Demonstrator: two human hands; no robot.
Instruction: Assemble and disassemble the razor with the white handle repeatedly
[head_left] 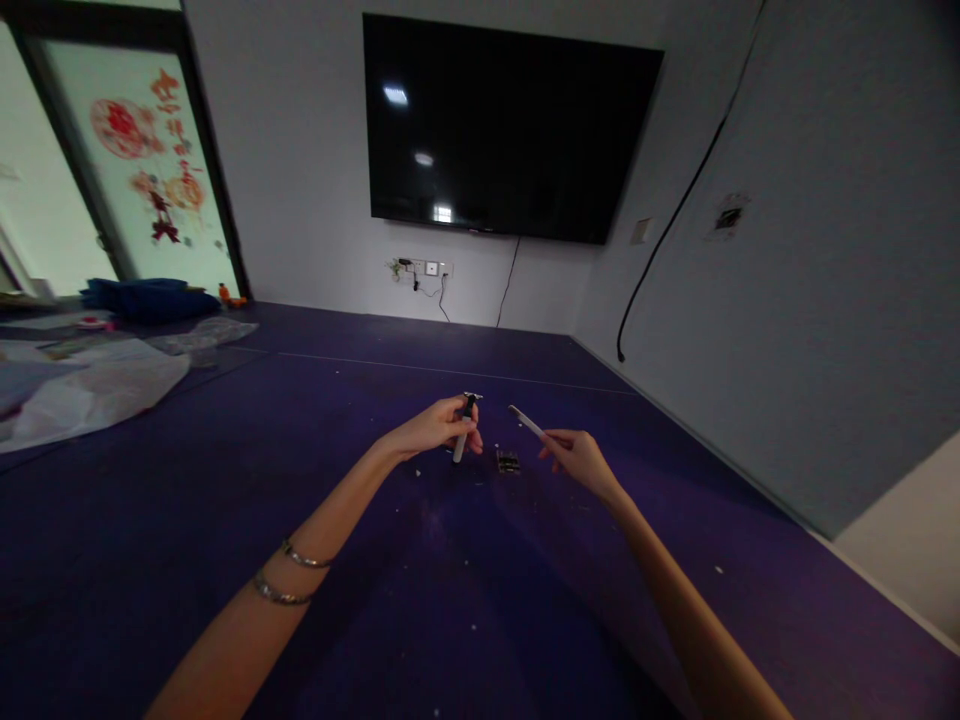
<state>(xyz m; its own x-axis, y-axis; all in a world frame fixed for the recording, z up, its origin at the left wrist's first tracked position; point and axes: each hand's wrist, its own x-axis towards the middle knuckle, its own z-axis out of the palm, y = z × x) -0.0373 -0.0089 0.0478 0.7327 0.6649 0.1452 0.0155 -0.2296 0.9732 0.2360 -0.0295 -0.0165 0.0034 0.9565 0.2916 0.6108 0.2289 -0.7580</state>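
Observation:
My left hand [457, 425] is closed around a slim white-and-black handled tool [463, 432], held nearly upright. A small metallic piece sits across its top end; its exact kind is too small to make out. In my right hand [574, 455], a thin white stick-like tool [529, 421] with a brownish tip is pinched, pointing up and to the left towards the other hand. The two tools are apart. Between the hands, on the purple surface [420, 580], lies a small cluster of dark and metallic pieces [508, 462].
White bits are scattered over the purple surface. Clear plastic sheeting [105, 390] lies at the left, with a dark blue cloth bundle [150, 298] behind it. A television [510, 130] hangs on the back wall above sockets [431, 268]. A black cable [667, 230] dangles at the right.

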